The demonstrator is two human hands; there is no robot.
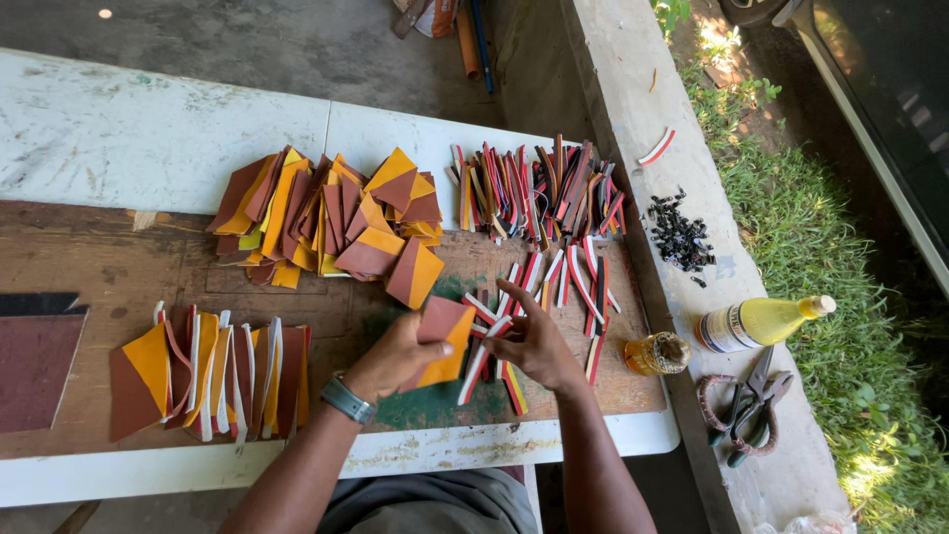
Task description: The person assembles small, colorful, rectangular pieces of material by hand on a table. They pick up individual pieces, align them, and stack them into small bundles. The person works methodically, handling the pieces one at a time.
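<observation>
In the head view, we look down on a white worktop (148, 129) with a brown board (119, 267) laid over its near half. We see the left hand (395, 358), a watch (347, 400) on its wrist, closed on a brown and orange piece (445, 336), thumb on top and fingers underneath, holding it above the board near the worktop's front edge, right of centre. The right hand (534, 341) meets it from the right; its fingers pinch a thin red and white strip (476, 361) lying against the right edge of the piece. More strips (578, 282) are scattered on the board just beyond and beside the right hand, toward the worktop's right edge. A dense bundle of upright strips (539, 193) stands at the back right corner. A loose heap of brown and orange pieces (331, 218) lies across the middle of the worktop, at the far edge of the board. A row of pieces with strips attached (213, 371) lies near the front left. A dark red sheet (35, 361) lies at the left edge. On the concrete ledge (633, 59) right of the worktop, we see a yellow bottle (761, 321) on its side, a small amber jar (654, 353), scissors (753, 400) and a pile of black scraps (679, 235).
</observation>
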